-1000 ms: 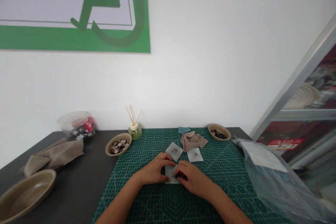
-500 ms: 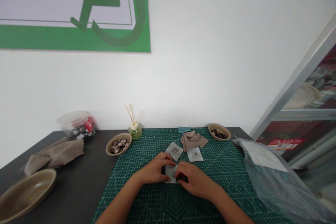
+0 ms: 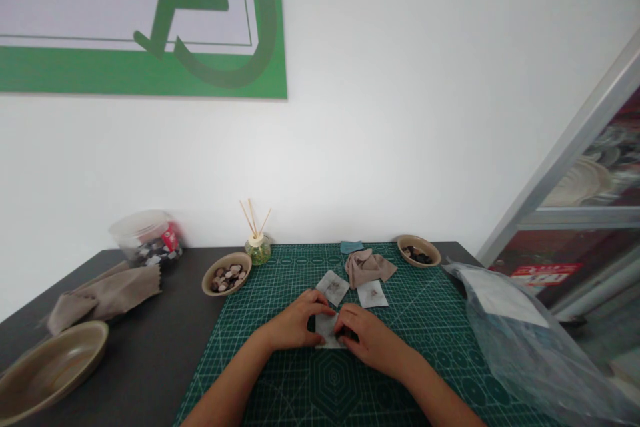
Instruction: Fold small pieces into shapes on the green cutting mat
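A small white square packet [image 3: 327, 329] lies on the green cutting mat [image 3: 280, 373] between my hands. My left hand [image 3: 299, 321] holds its left side, thumb at the lower edge and index finger along the top. My right hand [image 3: 364, 337] has its fingers bent at the packet's right side, closed on its edge. Just beyond them are two more white squares with dark smudges, one tilted [image 3: 333, 288] and one at its right [image 3: 372, 294]. Behind these sits a crumpled beige cloth [image 3: 367, 268].
Mushroom-like pieces fill a bowl [image 3: 206, 280]; dark pieces lie in another [image 3: 436, 259]. A reed diffuser [image 3: 258, 250], plastic tub [image 3: 145, 237], brown cloth [image 3: 113, 293], empty dish [image 3: 95, 347], blue cloth [image 3: 351, 247] and plastic bag [image 3: 525, 340] stand around.
My right hand's fingers have shifted slightly at the packet's right edge, and more of its lower right corner shows. My left hand has stayed in place.
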`<state>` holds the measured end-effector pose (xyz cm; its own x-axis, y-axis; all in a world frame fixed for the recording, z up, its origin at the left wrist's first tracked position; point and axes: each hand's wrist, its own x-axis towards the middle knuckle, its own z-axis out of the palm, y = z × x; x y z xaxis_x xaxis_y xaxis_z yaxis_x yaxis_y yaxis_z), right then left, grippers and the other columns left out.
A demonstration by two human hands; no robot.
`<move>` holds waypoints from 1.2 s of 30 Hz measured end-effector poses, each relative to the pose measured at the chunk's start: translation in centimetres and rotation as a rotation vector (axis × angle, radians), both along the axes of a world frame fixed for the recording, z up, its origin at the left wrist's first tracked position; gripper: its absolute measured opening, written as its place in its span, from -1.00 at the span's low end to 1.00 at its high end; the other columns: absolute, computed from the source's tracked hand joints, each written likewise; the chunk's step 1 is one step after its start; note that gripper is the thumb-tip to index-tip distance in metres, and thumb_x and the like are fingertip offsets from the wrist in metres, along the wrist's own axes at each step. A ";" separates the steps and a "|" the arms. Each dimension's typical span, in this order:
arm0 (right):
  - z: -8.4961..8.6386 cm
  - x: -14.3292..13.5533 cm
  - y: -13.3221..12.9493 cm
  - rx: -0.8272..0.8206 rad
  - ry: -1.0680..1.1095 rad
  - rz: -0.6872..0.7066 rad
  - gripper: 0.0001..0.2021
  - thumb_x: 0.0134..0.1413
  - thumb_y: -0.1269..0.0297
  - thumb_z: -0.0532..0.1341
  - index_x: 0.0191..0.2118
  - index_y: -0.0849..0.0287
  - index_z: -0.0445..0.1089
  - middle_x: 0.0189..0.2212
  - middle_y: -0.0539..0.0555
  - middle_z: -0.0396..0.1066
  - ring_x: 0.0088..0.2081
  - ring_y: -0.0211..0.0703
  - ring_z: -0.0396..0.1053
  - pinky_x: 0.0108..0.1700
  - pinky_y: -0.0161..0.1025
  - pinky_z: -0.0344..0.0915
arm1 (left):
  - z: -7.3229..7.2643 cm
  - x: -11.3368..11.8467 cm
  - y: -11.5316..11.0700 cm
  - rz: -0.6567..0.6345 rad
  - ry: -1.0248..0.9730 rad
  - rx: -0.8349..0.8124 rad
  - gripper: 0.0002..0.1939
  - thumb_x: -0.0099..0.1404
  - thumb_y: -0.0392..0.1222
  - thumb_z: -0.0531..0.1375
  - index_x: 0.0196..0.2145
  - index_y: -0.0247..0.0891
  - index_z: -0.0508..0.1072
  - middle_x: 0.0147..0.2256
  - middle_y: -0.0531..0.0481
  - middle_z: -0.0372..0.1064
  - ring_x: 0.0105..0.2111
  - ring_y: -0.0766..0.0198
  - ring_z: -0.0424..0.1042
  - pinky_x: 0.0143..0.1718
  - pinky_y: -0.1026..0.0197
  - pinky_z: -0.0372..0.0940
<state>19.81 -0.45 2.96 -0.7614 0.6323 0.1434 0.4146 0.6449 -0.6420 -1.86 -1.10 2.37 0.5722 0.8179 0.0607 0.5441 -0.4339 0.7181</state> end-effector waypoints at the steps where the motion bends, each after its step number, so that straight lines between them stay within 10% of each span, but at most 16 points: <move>1: 0.0 0.0 0.0 0.001 0.006 -0.007 -0.80 -0.05 0.59 0.14 -0.30 0.18 0.34 -0.26 0.05 0.30 -0.19 -0.17 0.27 -0.14 -0.25 0.21 | 0.0 0.0 0.0 -0.001 0.001 0.001 -0.46 -0.05 -0.38 0.32 -0.05 -0.18 0.44 -0.07 -0.06 0.24 -0.01 0.11 0.21 0.05 0.12 0.14; 36: -0.3 0.4 0.5 0.009 0.013 0.030 -0.80 -0.05 0.57 0.16 -0.31 0.16 0.38 -0.31 0.02 0.31 -0.26 -0.20 0.29 -0.19 -0.27 0.22 | -0.1 0.0 0.0 0.007 0.007 0.001 -0.46 -0.05 -0.37 0.32 -0.05 -0.14 0.44 -0.07 -0.04 0.23 -0.01 0.10 0.21 0.04 0.12 0.15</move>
